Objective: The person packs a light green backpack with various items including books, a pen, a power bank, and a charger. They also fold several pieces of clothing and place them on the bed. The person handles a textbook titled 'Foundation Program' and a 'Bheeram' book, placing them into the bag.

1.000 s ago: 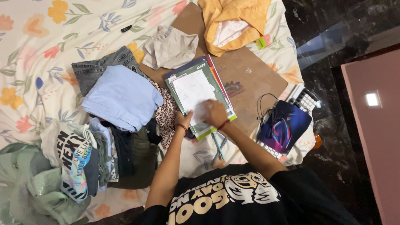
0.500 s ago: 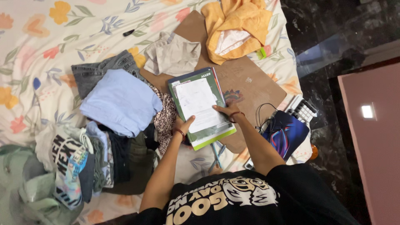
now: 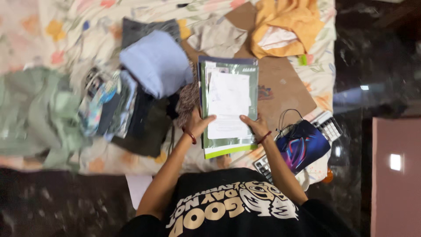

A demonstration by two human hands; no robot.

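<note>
Far left on the floral bedsheet (image 3: 70,17), a pale green garment (image 3: 30,114) lies crumpled, blurred w/ motion. Next to it, a stack of folded clothes: a printed multicolour piece (image 3: 94,105), dark items (image 3: 144,125), and a light blue folded garment (image 3: 155,63) on top, over grey denim (image 3: 147,28). A grey cloth (image 3: 219,37) sits further up, near a brown cardboard sheet (image 3: 285,83) that runs under the middle stuff. Centre: a stack of folders (image 3: 228,70), green on top w/ a white paper (image 3: 229,105) on it, lying flat on the bed just beside the clothes. Left hand (image 3: 199,125) grips the stack's left edge near the bottom, fingers curled over onto the paper; right hand (image 3: 256,126) clasps the right lower edge, thumb on top. Both wrists carry a thin red band. Right of that, an orange garment (image 3: 289,24) up top, then lower down a purple-blue mouse pad (image 3: 302,145) w/ a black cable, resting over a white keyboard (image 3: 329,127) at the bed edge. Far right is dark floor (image 3: 372,66).
</note>
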